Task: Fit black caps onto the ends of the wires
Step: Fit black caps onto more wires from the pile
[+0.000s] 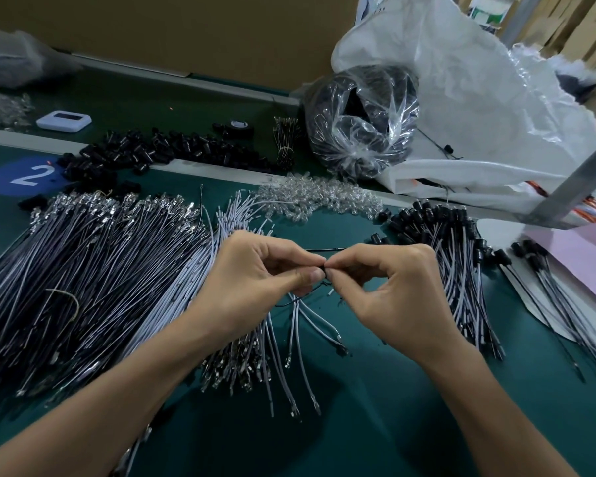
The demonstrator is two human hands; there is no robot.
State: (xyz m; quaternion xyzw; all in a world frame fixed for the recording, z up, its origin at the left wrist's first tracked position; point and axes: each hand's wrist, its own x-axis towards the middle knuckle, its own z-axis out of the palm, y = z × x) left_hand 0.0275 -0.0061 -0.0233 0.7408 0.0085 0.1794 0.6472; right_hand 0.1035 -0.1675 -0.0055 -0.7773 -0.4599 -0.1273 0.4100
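Note:
My left hand point(255, 273) and my right hand point(393, 287) meet fingertip to fingertip above the green mat. Between them they pinch a small black cap point(324, 270) and the end of a thin wire point(298, 304) that hangs below the fingers. A big fan of black and white wires point(93, 270) with metal terminals lies at the left. White wires point(279, 352) spread under my hands. Wires with black caps fitted point(455, 256) are piled at the right. Loose black caps point(159, 149) are heaped at the back.
Clear plastic bulbs point(310, 197) lie in a pile behind my hands. A clear bag of black parts point(362, 122) and a large white sack point(479, 98) stand at the back right. A white device point(63, 121) sits at the back left, pink paper point(572, 263) at the right.

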